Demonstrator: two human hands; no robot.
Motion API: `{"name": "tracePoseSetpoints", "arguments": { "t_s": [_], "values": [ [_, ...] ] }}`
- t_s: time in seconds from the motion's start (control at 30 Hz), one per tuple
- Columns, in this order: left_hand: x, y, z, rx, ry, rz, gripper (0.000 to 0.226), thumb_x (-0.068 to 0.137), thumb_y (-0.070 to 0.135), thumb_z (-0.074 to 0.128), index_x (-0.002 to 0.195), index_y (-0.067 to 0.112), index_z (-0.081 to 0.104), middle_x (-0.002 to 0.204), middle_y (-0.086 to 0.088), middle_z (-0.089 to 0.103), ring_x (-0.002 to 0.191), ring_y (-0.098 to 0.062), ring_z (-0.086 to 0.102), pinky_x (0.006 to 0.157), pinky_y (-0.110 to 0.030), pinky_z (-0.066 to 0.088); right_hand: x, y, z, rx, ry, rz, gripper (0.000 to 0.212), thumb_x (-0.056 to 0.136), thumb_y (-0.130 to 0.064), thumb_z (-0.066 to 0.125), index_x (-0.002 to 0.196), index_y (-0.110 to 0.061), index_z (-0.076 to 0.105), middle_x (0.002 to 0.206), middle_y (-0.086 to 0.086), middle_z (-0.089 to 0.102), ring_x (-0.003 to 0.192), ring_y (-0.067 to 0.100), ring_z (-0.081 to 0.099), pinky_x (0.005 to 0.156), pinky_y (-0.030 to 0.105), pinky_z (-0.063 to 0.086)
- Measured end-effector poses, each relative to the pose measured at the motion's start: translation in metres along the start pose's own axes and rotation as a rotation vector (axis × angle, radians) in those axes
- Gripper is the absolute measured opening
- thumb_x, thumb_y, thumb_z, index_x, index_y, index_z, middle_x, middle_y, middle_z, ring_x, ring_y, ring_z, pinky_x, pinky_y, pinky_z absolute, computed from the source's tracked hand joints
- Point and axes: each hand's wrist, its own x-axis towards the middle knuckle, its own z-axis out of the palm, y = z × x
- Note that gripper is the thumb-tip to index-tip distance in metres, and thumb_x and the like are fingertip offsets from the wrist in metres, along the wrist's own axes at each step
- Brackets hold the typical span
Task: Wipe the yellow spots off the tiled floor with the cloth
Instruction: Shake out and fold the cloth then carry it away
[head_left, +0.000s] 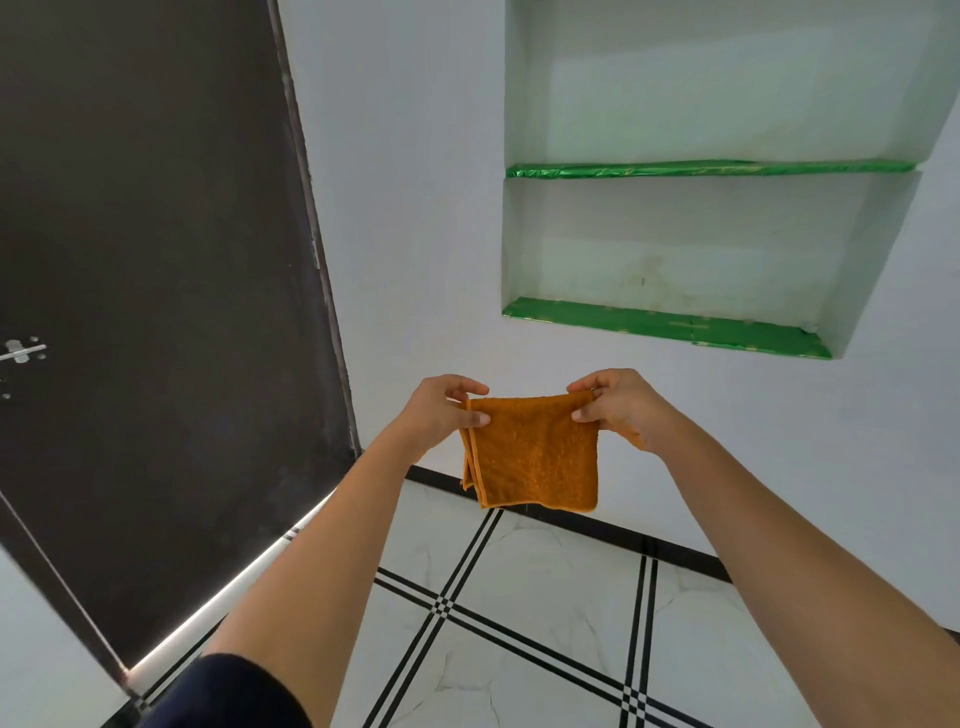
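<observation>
Holding: both hands keep an orange cloth stretched out at centre frame, in front of the white wall and above the tiled floor.
Left hand: pinched closed on the cloth's upper left corner, thumb on the near face, fingers curled behind.
Right hand: pinched closed on the upper right corner in the same way; a little cloth shows below the wrist.
Cloth position: hanging free in the air, touching nothing but the 2 hands; its lower edge overlaps the dark skirting line in the picture.
Cloth build: terry-like nap, hemmed edges, folded in at least 2 layers, which show along its left edge.
Handling, as a judgement: light, soft and limp; it will sag and bunch wherever it is not held, and should not slip from a dry pinch. Nothing fragile about it.
Where to take hold: for wiping, a flat palm over the folded pad would likely press better than the corner pinches used now; the corners suit only spreading or refolding.
Floor: pale marbled tiles with black double lines crossing at lower centre.
Yellow spots: none can be made out on the floor visible here.
Task stage, as a judgement: wiping not yet begun.
Surroundings: dark door at left; wall niche with green-lined shelves at upper right.
</observation>
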Motion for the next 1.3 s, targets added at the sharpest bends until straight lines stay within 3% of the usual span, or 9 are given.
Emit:
{"name": "tracePoseSetpoints", "arguments": {
  "t_s": [0.17, 0.37, 0.47, 0.53, 0.67, 0.83, 0.93, 1.07, 1.3],
  "values": [
    [-0.004, 0.006, -0.008, 0.385, -0.147, 0.089, 0.020, 0.085, 0.025, 0.065, 0.101, 0.012, 0.065, 0.106, -0.002, 0.057, 0.104, -0.021, 0.051, 0.095, -0.038, 0.042, -0.004, 0.003, 0.003, -0.153, 0.062, -0.086, 0.015, 0.081, 0.001, 0.067, 0.094, -0.006, 0.064, 0.100, 0.013, 0.062, 0.097, 0.025, 0.059, 0.080, 0.034, 0.052],
    [-0.014, 0.026, -0.014, -0.426, -0.104, -0.110, 0.030, 0.091, 0.044, 0.048, 0.113, 0.024, 0.046, 0.111, -0.004, 0.056, 0.099, -0.028, 0.058, 0.078, -0.040, 0.050, -0.007, -0.003, -0.018, 0.318, -0.112, -0.142, 0.019, 0.085, -0.025, 0.065, 0.103, -0.021, 0.059, 0.113, 0.007, 0.061, 0.110, 0.025, 0.056, 0.103, 0.046, 0.040],
    [-0.020, 0.017, 0.001, -0.506, -0.247, -0.442, 0.053, 0.086, 0.065, 0.039, 0.107, 0.018, 0.051, 0.112, -0.013, 0.061, 0.098, -0.033, 0.062, 0.076, -0.042, 0.053, -0.005, 0.028, 0.005, 0.421, -0.318, 0.192, 0.045, 0.081, -0.051, 0.060, 0.117, -0.025, 0.050, 0.123, 0.010, 0.058, 0.110, 0.032, 0.058, 0.087, 0.054, 0.049],
    [-0.026, -0.004, 0.015, -0.461, -0.415, -0.543, 0.060, 0.084, 0.063, 0.045, 0.114, 0.012, 0.053, 0.114, -0.017, 0.063, 0.102, -0.034, 0.062, 0.082, -0.045, 0.053, -0.011, 0.056, 0.023, 0.412, -0.427, 0.356, 0.050, 0.079, -0.044, 0.065, 0.121, -0.019, 0.054, 0.119, 0.013, 0.062, 0.109, 0.033, 0.060, 0.089, 0.053, 0.049],
    [-0.029, -0.030, 0.022, -0.401, -0.508, -0.499, 0.074, 0.075, 0.016, 0.074, 0.137, 0.011, 0.034, 0.126, -0.013, 0.054, 0.108, -0.033, 0.058, 0.093, -0.050, 0.048, -0.015, 0.079, 0.024, 0.403, -0.447, 0.348, 0.048, 0.082, -0.003, 0.065, 0.127, -0.011, 0.052, 0.121, 0.016, 0.062, 0.110, 0.034, 0.059, 0.096, 0.052, 0.046],
    [-0.017, -0.020, 0.016, -0.309, -0.453, -0.387, 0.098, 0.073, -0.002, 0.074, 0.141, 0.037, 0.015, 0.129, -0.004, 0.029, 0.103, -0.028, 0.050, 0.068, -0.037, 0.056, -0.003, 0.063, 0.010, 0.433, -0.322, 0.296, 0.058, 0.081, 0.011, 0.061, 0.133, -0.008, 0.043, 0.125, 0.016, 0.055, 0.110, 0.034, 0.056, 0.090, 0.048, 0.049],
    [-0.011, -0.013, 0.013, -0.139, -0.453, -0.324, 0.089, 0.072, 0.001, 0.075, 0.139, 0.034, 0.027, 0.127, -0.004, 0.030, 0.101, -0.024, 0.049, 0.069, -0.032, 0.056, 0.000, 0.052, 0.006, 0.450, -0.210, 0.261, 0.064, 0.080, 0.010, 0.063, 0.133, -0.017, 0.039, 0.129, 0.017, 0.044, 0.109, 0.034, 0.052, 0.079, 0.042, 0.053],
    [-0.002, -0.005, 0.007, 0.185, -0.515, -0.225, 0.045, 0.079, 0.017, 0.072, 0.121, 0.017, 0.054, 0.124, -0.006, 0.051, 0.106, -0.023, 0.054, 0.090, -0.035, 0.051, 0.003, 0.044, 0.005, 0.417, -0.217, 0.216, 0.047, 0.083, 0.008, 0.060, 0.122, -0.015, 0.050, 0.131, 0.018, 0.045, 0.115, 0.033, 0.048, 0.091, 0.045, 0.049],
    [0.005, 0.005, 0.017, 0.460, -0.156, 0.058, 0.022, 0.085, 0.029, 0.063, 0.103, 0.016, 0.064, 0.110, -0.002, 0.052, 0.101, -0.019, 0.049, 0.086, -0.029, 0.045, 0.005, 0.039, 0.013, 0.051, -0.094, 0.068, 0.037, 0.085, -0.003, 0.063, 0.118, -0.017, 0.054, 0.132, 0.014, 0.048, 0.116, 0.030, 0.050, 0.093, 0.041, 0.049]
  ]
}}
